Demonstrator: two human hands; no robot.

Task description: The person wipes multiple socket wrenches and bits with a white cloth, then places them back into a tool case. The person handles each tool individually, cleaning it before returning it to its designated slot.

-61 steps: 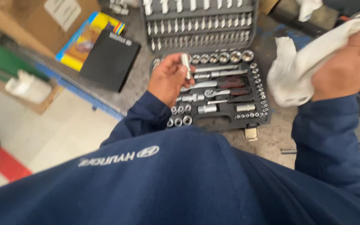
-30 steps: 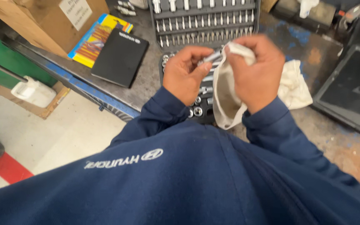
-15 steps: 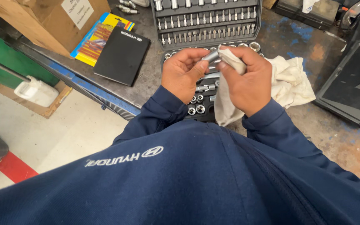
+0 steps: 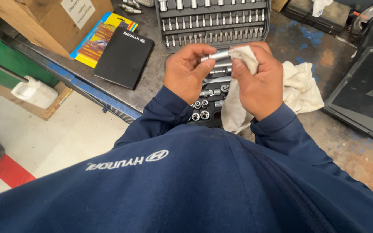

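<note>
My left hand [image 4: 187, 71] pinches a shiny metal socket [image 4: 218, 55] by one end, above an open socket set case [image 4: 214, 21] on the workbench. My right hand [image 4: 257, 80] grips a white rag [image 4: 301, 84] and presses a fold of it over the socket's other end. The rag hangs down from my right hand and spreads out to the right over the bench. Rows of sockets and bits fill the case's lid and tray.
A black booklet [image 4: 124, 51] and a yellow-blue packet [image 4: 98, 36] lie left of the case, beside a cardboard box [image 4: 44, 17]. A black plastic case [image 4: 368, 92] sits at the right. The bench's blue front edge [image 4: 87, 92] drops to a pale floor.
Two seconds ago my hands were apart, the left with a socket and the right raised with the rag. They have come together, and the rag now covers the socket's end.
</note>
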